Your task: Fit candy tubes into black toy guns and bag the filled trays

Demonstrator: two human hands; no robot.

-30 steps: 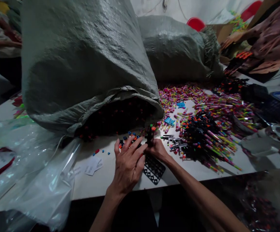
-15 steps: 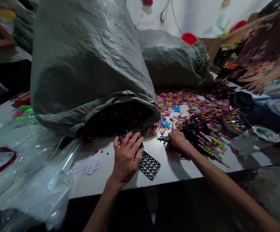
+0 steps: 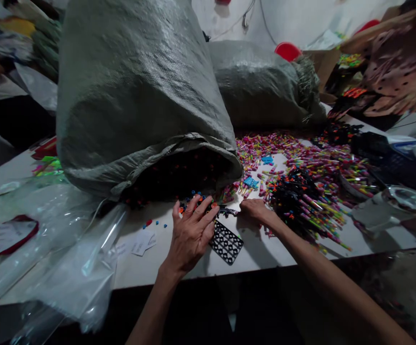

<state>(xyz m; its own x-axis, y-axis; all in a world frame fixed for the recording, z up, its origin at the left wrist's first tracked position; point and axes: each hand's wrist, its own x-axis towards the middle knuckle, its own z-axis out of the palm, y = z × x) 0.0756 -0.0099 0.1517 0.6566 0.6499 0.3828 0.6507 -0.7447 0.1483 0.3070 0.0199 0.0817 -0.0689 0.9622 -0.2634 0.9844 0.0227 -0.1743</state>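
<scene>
Hands at the perforated black plastic tray (image 3: 226,242): left hand (image 3: 191,235) flat on its upper-left end, fingers spread, clamping nothing; right hand (image 3: 252,211) just right of the tray, fingers pinched on a small black piece (image 3: 226,211) by the top edge. Visible tray holes all look empty, so filling seems barely begun. Right of the grip: big heap of glossy multicoloured tubes and black sticks (image 3: 301,191), untouched. Above: coarse woven grey sack (image 3: 139,96), mouth open, spilling small beads.
</scene>
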